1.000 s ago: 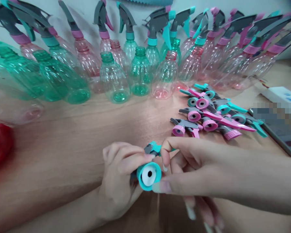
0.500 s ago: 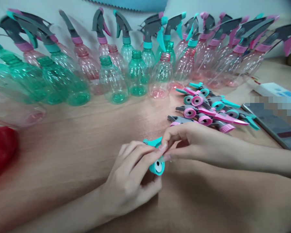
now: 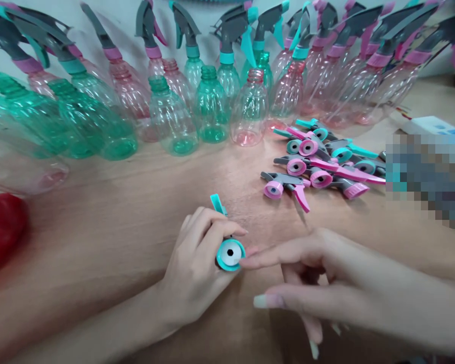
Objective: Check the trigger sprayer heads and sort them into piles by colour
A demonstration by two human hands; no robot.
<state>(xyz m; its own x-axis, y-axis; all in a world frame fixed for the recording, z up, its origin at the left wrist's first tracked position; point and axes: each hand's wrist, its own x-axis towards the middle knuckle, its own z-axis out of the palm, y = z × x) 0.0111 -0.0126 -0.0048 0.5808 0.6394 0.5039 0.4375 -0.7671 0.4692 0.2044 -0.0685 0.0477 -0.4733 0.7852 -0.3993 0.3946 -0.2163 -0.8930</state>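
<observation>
My left hand [image 3: 199,265] is closed around a teal trigger spray head [image 3: 230,254]. The head's round collar faces me, with a white disc and a dark hole inside it, and its teal trigger tip sticks up beyond my fingers. The rest of the head is hidden by the hand. My right hand [image 3: 322,283] has its fingers apart and holds nothing. Its index fingertip reaches the right side of the collar, at the edge of the white disc. Beyond the hands lies a pile of grey, pink and teal spray heads [image 3: 320,178].
Open-necked bottles, among them a green one [image 3: 213,108] and a pink-tinted one [image 3: 250,114], stand across the back. Behind them are bottles with spray heads fitted [image 3: 227,58]. A red object [image 3: 2,232] sits at left, a white box [image 3: 430,125] at right, on the wooden table [image 3: 136,202].
My right hand has let go of the spray head and opened, moving down and right. My left hand has turned the head so its collar faces me. The view has tilted slightly down.
</observation>
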